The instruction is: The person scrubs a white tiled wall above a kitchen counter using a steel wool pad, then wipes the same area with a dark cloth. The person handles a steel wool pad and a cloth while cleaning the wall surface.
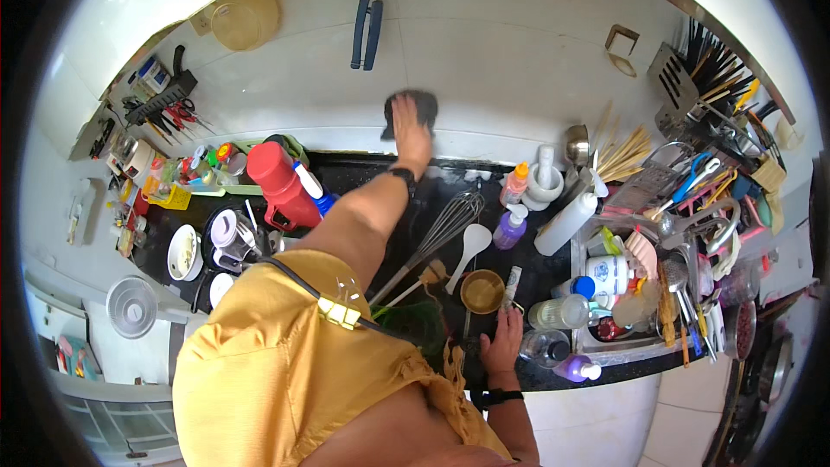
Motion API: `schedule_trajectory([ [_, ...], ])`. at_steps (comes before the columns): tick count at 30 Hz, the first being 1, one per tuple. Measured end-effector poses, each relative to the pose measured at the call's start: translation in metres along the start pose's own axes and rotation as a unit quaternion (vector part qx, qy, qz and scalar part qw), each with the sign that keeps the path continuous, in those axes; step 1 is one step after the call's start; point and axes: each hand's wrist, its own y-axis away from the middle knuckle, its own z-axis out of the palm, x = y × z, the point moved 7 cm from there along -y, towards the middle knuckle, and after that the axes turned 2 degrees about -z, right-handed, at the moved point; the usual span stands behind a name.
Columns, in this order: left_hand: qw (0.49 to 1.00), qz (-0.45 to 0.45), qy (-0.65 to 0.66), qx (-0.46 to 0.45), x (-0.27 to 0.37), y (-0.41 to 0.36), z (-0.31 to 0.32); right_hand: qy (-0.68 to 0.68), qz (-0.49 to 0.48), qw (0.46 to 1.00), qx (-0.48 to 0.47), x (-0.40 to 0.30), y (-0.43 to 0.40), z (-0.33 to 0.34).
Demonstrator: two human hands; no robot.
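My left hand reaches up to the tiled wall, its outstretched fingers pressing a dark cloth flat against the wall's lower part. The cloth looks slightly blurred. Lower right, my right hand rests on the black countertop near its front edge, thumb apart from the fingers. Its fingertips are close to a small white tube and a brass-coloured bowl; whether they touch the tube is unclear. Between the arms lie a wire whisk and a white spoon. White suds or wet patches show along the counter's back edge.
A red flask and blue-white bottle stand left of my left arm. On the right are a purple pump bottle, a white mortar with pestle, a white spray bottle and a crowded sink. Blue-handled tongs hang above.
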Motion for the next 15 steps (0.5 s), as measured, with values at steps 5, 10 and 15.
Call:
schedule_trajectory([
  [5, 0.999, -0.012, 0.035, -0.006, -0.002, 0.011, 0.006, 0.008, 0.008, 1.000, 0.010, 0.000, -0.007, -0.002],
  [10, 0.986, 0.157, 0.012, 0.051, 0.069, -0.070, -0.055, 0.015, -0.011, 1.000, 0.023, -0.007, -0.010, -0.006],
  [15, 0.950, 0.276, 0.028, 0.147, 0.124, -0.151, -0.114, 0.015, 0.022, 1.000, 0.003, -0.006, -0.012, -0.005],
])
